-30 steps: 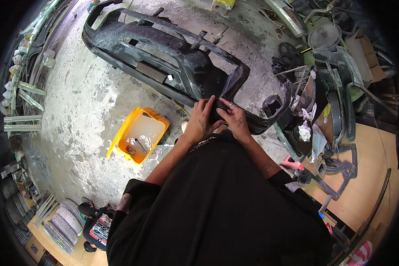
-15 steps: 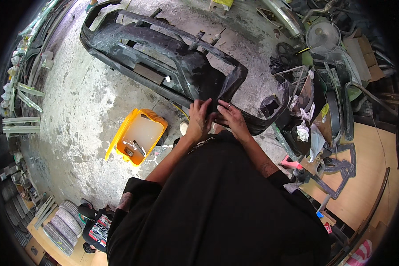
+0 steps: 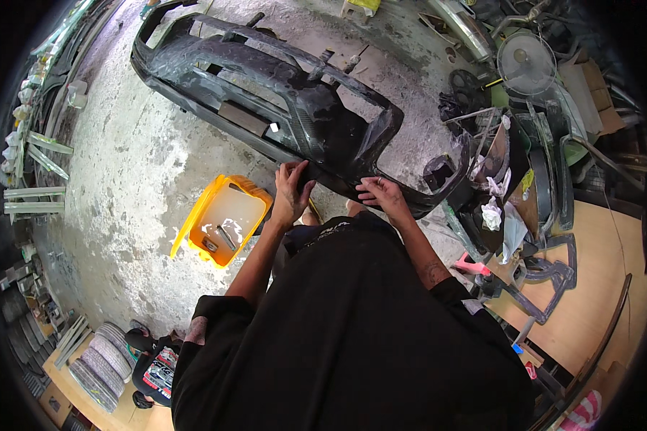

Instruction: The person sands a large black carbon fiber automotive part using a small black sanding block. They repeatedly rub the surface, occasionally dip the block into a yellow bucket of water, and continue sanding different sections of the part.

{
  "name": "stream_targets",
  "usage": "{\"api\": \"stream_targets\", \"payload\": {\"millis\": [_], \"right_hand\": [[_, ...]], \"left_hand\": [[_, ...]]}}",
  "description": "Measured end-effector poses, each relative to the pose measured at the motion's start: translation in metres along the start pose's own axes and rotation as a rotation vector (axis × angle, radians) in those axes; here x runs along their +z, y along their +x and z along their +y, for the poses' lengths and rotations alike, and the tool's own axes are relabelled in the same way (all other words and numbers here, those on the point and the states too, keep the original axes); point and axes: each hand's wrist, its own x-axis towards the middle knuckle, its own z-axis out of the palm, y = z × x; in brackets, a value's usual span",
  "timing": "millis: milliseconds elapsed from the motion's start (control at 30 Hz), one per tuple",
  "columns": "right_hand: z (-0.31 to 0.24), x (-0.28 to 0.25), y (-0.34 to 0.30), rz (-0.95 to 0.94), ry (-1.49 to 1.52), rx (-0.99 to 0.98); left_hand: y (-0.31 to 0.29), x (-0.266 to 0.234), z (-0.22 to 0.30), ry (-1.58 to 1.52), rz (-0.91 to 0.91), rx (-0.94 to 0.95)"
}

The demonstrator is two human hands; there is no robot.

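Observation:
A long black car bumper (image 3: 269, 147) with a carbon-weave surface, dull and dusty in places, lies slanting across the floor in front of me. At its near edge, my left hand (image 3: 291, 192) curls its fingers over the rim, the thumb standing apart below. To the right, my right hand (image 3: 382, 194) rests on the same edge with its fingers stretched out toward the left. Whether anything thin lies under either hand is hidden. A small white piece (image 3: 274, 127) sits on the bumper beside a flat brownish block (image 3: 242, 117).
A yellow tub (image 3: 207, 205) holding cloudy liquid and small tools stands left of my legs. Dark parts and crumpled white paper (image 3: 491, 214) are piled at right, near a fan (image 3: 526, 65). A person (image 3: 158, 370) is at lower left by stacked rolls (image 3: 108, 359).
My hands, close together at the bumper's edge before, have moved apart. The left has slid leftward along the edge; the right has shifted slightly right. The bumper stays in place.

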Motion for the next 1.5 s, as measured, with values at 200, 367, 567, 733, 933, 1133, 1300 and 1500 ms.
{"api": "stream_targets", "payload": {"millis": [200,367,567,733,933,1133,1300,1500], "right_hand": [[-0.003,0.012,0.0,-0.036,-0.087,0.043],[-0.008,0.015,-0.002,-0.056,-0.039,0.046],[0.01,-0.005,0.004,-0.019,-0.29,-0.105],[0.016,-0.015,-0.003,-0.016,-0.369,-0.108],[0.04,-0.026,-0.003,0.011,-0.503,-0.208],[0.039,-0.02,-0.006,0.052,-0.409,-0.196],[-0.011,-0.006,-0.011,0.034,-0.557,-0.374],[-0.137,0.053,-0.041,-0.115,-0.433,-0.568]], "left_hand": [[-0.004,-0.005,0.0,-0.005,0.01,-0.007],[-0.007,-0.004,-0.006,0.002,0.013,-0.01],[-0.004,-0.001,-0.002,-0.003,0.027,0.015],[-0.006,-0.001,-0.002,0.01,0.019,0.009],[-0.01,0.0,-0.009,0.028,-0.014,-0.005],[-0.026,0.002,-0.05,0.109,-0.075,-0.05],[-0.062,0.007,-0.109,0.176,-0.081,-0.158],[-0.129,0.008,-0.19,0.237,-0.072,-0.375]]}}
